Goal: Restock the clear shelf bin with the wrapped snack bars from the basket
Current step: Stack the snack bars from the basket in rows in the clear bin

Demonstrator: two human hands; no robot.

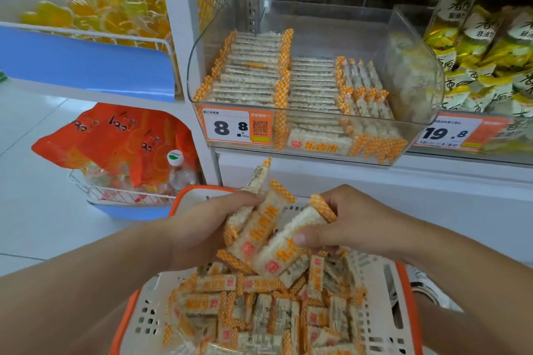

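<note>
I have both hands up over the basket (135,323), a white perforated one with an orange rim, near me at the bottom of the view. My left hand (202,228) is curled round a small bunch of wrapped snack bars (259,225), their orange-checked ends sticking up and out past my fingers. My right hand (343,222) pinches a single bar (291,242) between thumb and fingers; it slants down to the left and touches the bunch in the other hand. Below them the basket holds a loose heap of bars (259,311) lying every way.

Farther off, on the white shelf, sits the clear shelf bin (415,72). Rows of the same bars stand packed on edge in its left and middle parts, with a few more upright toward the right; the far right corner is bare. A price tag (236,127) reading 8.8 is on its front.

To the right is a bin of yellow-green packets (484,46) tagged 19.8. On the left, a wire basket of yellow sweets (95,8), and lower down an orange bag (115,138) beside a bottle (178,170).
</note>
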